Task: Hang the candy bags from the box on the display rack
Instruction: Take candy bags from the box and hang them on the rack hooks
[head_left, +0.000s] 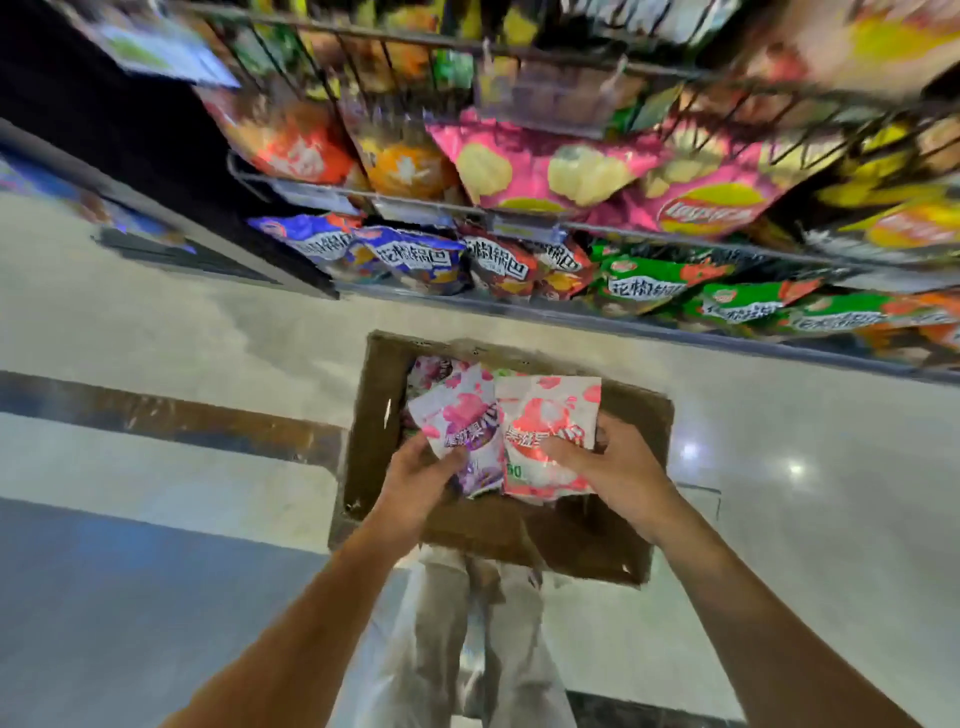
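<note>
Over the box (371, 415), left hand (415, 480) grips purple bag (460, 413), right hand (615, 467) red bag (545, 410).

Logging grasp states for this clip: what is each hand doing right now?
Left hand: grips the purple candy bag.
Right hand: grips the red candy bag.

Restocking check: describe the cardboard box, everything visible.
The box is brown cardboard, open at the top, with scuffed walls. It stands on the glossy floor in front of the rack. More candy bags lie in its far left corner. Above it the left hand holds a purple bag and the right hand a red bag; neither plainly touches the box.
</note>
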